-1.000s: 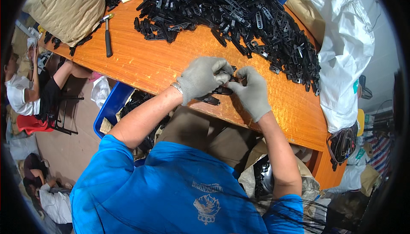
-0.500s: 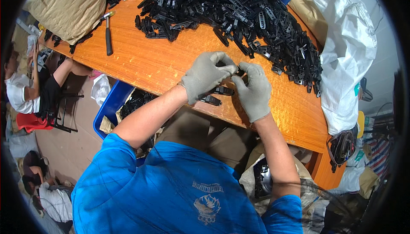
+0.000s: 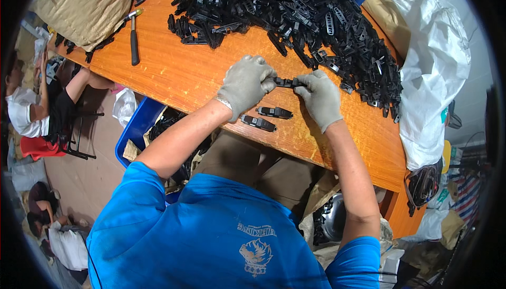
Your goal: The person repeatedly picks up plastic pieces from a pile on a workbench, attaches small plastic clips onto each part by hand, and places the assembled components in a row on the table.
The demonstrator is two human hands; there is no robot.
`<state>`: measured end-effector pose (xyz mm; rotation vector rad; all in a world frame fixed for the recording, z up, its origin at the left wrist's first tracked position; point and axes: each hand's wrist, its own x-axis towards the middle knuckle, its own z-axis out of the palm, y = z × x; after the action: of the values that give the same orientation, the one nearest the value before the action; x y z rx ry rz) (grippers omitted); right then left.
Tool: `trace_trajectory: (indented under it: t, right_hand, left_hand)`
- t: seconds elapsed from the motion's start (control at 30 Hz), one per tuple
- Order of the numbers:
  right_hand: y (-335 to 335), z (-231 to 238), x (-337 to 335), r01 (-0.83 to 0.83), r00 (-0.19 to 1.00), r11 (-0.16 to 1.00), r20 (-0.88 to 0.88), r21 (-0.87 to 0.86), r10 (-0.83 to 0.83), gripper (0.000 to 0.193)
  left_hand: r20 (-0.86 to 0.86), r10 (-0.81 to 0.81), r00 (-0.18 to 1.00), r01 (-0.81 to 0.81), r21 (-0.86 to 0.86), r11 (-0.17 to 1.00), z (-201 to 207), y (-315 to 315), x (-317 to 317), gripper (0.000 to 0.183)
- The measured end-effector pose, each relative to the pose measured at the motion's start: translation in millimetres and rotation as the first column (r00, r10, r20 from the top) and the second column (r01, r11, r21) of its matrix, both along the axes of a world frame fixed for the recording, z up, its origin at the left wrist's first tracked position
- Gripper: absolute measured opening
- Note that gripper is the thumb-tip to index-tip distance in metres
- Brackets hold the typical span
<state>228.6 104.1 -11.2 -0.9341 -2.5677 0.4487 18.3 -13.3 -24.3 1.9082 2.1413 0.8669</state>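
Between my gloved hands is a small black plastic part (image 3: 285, 82), held level just above the wooden table (image 3: 179, 78). My left hand (image 3: 246, 81) pinches its left end, and my right hand (image 3: 319, 95) grips its right end with thumb and fingers. Both ends are covered by the grey gloves. Two similar long black parts lie side by side nearer to me, one black part (image 3: 275, 112) just below the held one and another black part (image 3: 258, 123) by the table's front edge. Neither hand touches them.
A large heap of black plastic parts (image 3: 295, 20) covers the far side of the table. A hammer (image 3: 134, 41) lies at left beside a brown sack (image 3: 84, 10). White sacking (image 3: 432, 73) hangs at right. A blue bin (image 3: 138, 131) stands below the edge; other people sit at far left.
My hands have spread slightly apart and turned, so the held black part now shows between them. The two parts on the table, partly covered before, are in full sight.
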Motion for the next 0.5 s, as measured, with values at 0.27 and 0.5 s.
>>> trace_trajectory:
  t: [0.27,0.5]
  right_hand:
    - [24.0,1.2,-14.4,-0.27,0.963,0.96,0.015,0.075,0.27,0.017]
    - [7.9,10.6,4.6,-0.271,0.955,0.952,0.084,-0.141,0.285,0.023]
  left_hand:
    - [-0.002,-0.062,0.998,0.062,0.066,0.996,-3.5,14.1,4.8,0.014]
    - [0.011,-0.291,0.957,0.291,-0.032,0.956,8.8,13.6,-22.6,0.017]
